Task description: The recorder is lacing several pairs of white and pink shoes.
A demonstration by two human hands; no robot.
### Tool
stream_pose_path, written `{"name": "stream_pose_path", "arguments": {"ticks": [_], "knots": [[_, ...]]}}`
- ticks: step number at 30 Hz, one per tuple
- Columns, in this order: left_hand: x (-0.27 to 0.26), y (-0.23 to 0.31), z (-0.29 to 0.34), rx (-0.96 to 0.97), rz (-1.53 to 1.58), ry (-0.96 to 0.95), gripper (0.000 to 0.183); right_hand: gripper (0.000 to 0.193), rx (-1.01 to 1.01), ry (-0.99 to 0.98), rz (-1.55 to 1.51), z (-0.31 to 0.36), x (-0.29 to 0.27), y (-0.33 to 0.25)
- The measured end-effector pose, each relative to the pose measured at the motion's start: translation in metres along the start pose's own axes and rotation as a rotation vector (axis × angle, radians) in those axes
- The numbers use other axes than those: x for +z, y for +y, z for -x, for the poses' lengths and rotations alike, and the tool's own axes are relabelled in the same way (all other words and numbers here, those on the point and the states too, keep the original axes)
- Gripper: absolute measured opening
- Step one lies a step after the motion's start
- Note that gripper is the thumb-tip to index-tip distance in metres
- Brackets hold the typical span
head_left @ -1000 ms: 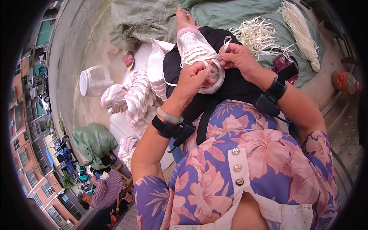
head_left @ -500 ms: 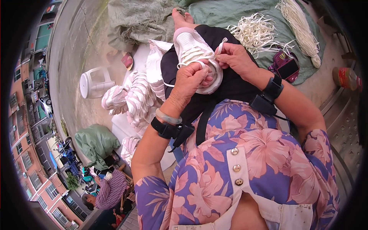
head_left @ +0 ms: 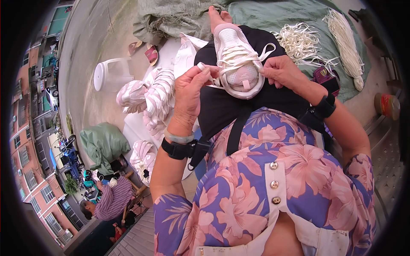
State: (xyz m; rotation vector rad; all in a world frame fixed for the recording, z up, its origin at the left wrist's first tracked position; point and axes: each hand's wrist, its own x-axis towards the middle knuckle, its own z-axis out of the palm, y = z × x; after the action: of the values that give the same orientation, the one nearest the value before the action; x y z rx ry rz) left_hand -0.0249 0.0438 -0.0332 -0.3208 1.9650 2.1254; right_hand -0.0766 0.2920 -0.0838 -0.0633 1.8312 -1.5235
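Your left hand (head_left: pixel 190 91) pinches the white flat lace end (head_left: pixel 204 68) just left of the pale pink mesh sneaker (head_left: pixel 237 59), toe pointing away, while your right hand (head_left: pixel 284 72) pinches its right rim.

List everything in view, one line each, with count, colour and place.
Sneaker: one, pink-white, on the lap.
Lace: one, white, threaded through the sneaker.
Loose laces: a pile, cream, on green cloth ahead right.
Lace bundle: one, cream, far right.
Stacked sneakers: several, pink-white, left of the lap.
Plastic stool: one, white, on the ground left.
Can: one, red-yellow, right edge.
Left hand: pinching a lace end.
Right hand: pinching lace at the sneaker's side.
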Motion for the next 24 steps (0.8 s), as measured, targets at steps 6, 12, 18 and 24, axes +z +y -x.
{"name": "stream_pose_path", "arguments": {"ticks": [6,12,18,24], "knots": [[-0.027,-0.010,0.009,0.128,0.119,0.393,0.017,0.015,-0.051,-0.271,0.004,-0.006,0.038,-0.028],[-0.014,-0.037,0.005,-0.031,0.218,0.224,0.013,0.013,0.018,-0.294,0.054,-0.023,0.062,-0.028],[-0.003,-0.046,-0.001,-0.086,0.080,0.058,0.008,0.018,0.002,-0.217,0.197,-0.028,0.075,-0.019],[-0.006,-0.040,-0.015,0.184,0.076,0.194,0.007,0.030,-0.375,0.080,0.399,-0.027,0.075,-0.020]]}}
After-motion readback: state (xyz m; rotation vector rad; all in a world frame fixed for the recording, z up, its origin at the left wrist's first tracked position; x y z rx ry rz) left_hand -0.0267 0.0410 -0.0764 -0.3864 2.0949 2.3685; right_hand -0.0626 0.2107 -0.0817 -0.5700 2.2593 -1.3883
